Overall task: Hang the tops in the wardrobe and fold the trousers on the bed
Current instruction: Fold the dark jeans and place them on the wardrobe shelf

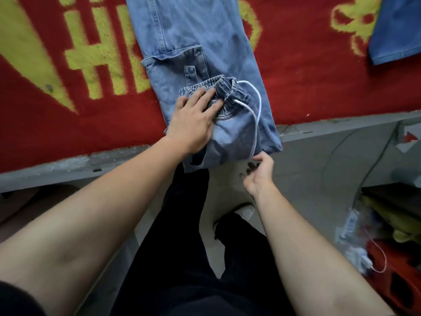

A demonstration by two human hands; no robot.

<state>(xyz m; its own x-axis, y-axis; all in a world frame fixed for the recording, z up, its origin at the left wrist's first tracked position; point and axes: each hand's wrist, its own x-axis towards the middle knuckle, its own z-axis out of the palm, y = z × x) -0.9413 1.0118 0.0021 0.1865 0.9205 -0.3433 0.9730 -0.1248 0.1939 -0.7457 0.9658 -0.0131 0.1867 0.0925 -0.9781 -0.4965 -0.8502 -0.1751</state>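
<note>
Nearest to us, at the bottom of the frame, stand our own legs in black trousers. Just above them the right hand (259, 174) hangs off the grey bed edge (319, 131). Its fingers are loosely curled and its thumb is close to the free end of the white drawstring (258, 103). We cannot tell whether it pinches the cord or merely nears it.

A little further up and left, the left hand (193, 124) lies flat on the jeans (186, 30). Its fingers are straight and spread, pressing down the gathered waistband (230, 87).

The jeans rest on the red blanket (68, 110) in the centre of the frame. Their near end overhangs the bed edge slightly.

We judge the main risk to be that overhang. If the left hand lifts while the right tugs the cord, the doubled upper part could slide towards us and off the bed. The loose drawstring could also get trapped crookedly inside the next fold, leaving a lump, and the bunched elastic may spring the layer open.

The jeans' long axis runs from the lower centre up to the top of the frame, leaning a little left as it rises. The waist portion is doubled over the legs, so the waistband opening faces up-frame, away from us. The legs continue past the top border.

Another blue denim piece (396, 30) lies at the upper right.
</note>
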